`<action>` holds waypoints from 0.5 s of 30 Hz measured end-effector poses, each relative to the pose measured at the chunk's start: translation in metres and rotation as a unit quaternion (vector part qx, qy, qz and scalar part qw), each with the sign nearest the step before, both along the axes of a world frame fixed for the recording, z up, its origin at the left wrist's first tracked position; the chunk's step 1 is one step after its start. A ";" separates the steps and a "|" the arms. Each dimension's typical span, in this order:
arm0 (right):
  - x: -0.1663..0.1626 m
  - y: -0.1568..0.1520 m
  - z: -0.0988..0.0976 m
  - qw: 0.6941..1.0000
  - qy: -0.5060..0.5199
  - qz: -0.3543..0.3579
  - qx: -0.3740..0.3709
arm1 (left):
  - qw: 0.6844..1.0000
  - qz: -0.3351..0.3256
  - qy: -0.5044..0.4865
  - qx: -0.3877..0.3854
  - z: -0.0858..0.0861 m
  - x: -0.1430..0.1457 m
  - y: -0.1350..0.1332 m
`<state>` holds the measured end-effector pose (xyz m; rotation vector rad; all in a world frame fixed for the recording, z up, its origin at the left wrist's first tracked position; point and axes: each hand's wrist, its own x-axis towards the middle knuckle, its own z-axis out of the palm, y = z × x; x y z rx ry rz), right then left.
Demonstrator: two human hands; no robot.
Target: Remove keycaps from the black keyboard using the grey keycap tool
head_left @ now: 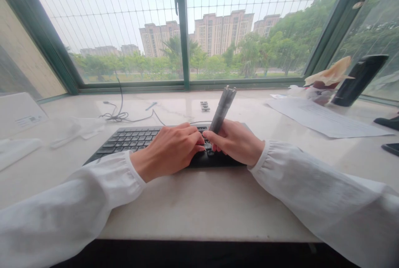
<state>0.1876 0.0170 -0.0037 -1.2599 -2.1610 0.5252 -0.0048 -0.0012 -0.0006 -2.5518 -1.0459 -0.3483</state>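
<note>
A: Grip?

B: R hand (239, 140) wrapped round dark tool (222, 109), tilted, prongs up. L hand (171, 146) has fingers bent at the kbd (134, 138); can't tell if they pinch anything. Kbd's on the table (199, 205), under both.

A: Risks?

B: If tool slips, might scratch keys or nick L fingers, they're v. close. Small bits (205, 106) behind could scatter if kbd's shoved back.

A: Writing?

B: Label (28, 121) on white box (15, 104), far L: print + code, too small to read. No legible brand.
</note>
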 end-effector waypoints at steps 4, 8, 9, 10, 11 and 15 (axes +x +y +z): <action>-0.003 0.001 0.000 0.993 0.058 -0.003 -0.100 | 0.999 0.000 -0.020 -0.030 0.005 -0.002 -0.001; -0.004 0.001 0.003 0.985 0.087 -0.004 -0.149 | 0.996 -0.030 -0.043 -0.071 0.010 -0.007 0.001; -0.003 0.001 0.004 0.985 0.089 -0.004 -0.151 | 0.995 -0.034 -0.049 -0.078 0.011 -0.008 0.001; -0.003 0.001 0.003 0.985 0.089 -0.002 -0.148 | 0.994 -0.037 -0.056 -0.086 0.011 -0.009 0.002; -0.003 0.001 0.003 0.986 0.088 0.001 -0.141 | 0.993 -0.038 -0.062 -0.094 0.011 -0.009 0.003; -0.003 -0.002 -0.002 0.994 0.066 0.005 -0.086 | 0.990 -0.045 -0.076 -0.113 0.009 -0.011 0.007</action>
